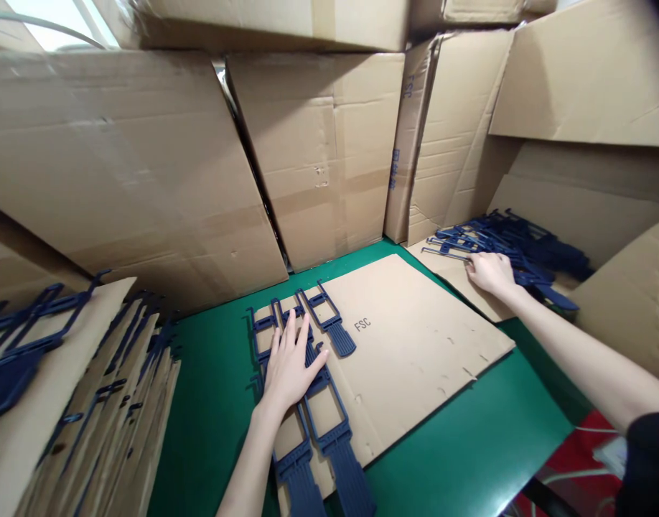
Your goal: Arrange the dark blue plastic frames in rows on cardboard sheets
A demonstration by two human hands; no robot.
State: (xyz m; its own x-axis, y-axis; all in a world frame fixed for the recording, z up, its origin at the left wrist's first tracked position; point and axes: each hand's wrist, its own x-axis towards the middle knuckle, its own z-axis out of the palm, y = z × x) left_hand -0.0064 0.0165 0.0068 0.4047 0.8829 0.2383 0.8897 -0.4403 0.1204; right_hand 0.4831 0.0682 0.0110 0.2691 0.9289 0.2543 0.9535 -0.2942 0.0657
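Note:
My left hand (291,362) lies with fingers spread over dark blue plastic frames, each with hooked ends and a ribbed paddle. Below the hand, one blue frame (328,413) overlaps the left edge of a flat cardboard sheet (416,345) printed "FSC". A shorter-looking blue frame (332,319) rests just right of my fingertips. At the far right, my right hand (489,273) is at a heaped pile of the same blue frames (545,248), its fingers closed on the end of one frame (445,251). The fingertips there are partly hidden.
The sheet lies on a green tabletop (442,459). At left stands a stack of cardboard sheets (114,402) with blue frames between them. Large cardboard boxes (319,158) wall off the back. The pile sits in an open carton (620,287) at right.

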